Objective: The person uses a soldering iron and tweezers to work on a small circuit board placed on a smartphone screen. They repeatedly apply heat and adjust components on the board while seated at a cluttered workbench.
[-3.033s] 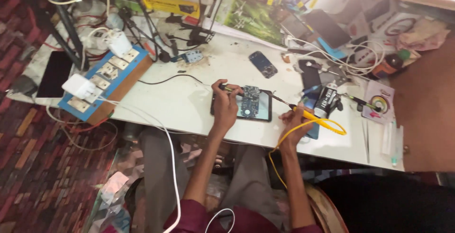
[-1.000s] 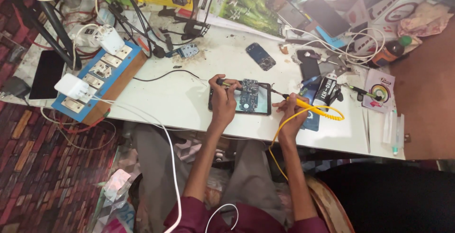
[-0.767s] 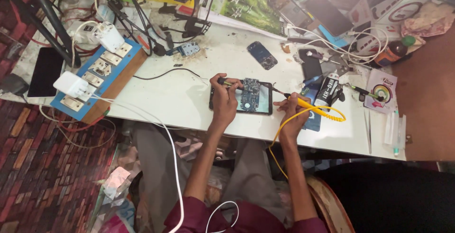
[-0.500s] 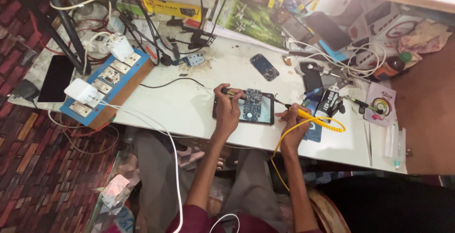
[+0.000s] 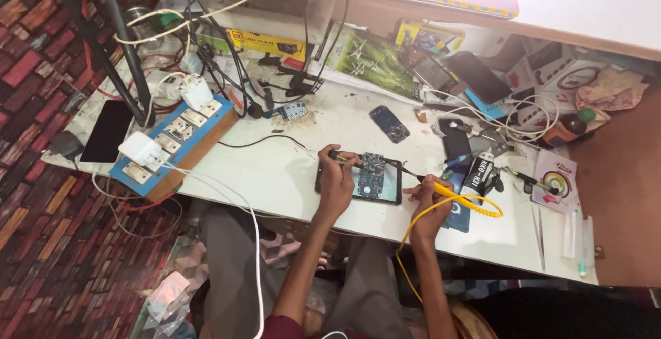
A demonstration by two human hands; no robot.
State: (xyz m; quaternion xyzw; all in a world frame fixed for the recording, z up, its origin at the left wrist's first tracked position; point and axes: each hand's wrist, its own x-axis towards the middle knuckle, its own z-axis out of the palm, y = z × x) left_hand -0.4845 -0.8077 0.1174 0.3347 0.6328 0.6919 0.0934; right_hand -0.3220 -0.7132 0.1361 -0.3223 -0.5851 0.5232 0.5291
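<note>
White workbench (image 5: 289, 173) sits larger than before, both hands unmoved.

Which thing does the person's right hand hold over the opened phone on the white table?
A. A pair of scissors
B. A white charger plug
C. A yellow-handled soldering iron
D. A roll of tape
C: the right hand grips a yellow-handled soldering iron, its tip reaching the opened phone.

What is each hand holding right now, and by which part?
Right hand grips the yellow-handled soldering iron by its handle. Left hand pinches a thin tool near its end, over the opened phone.
</note>
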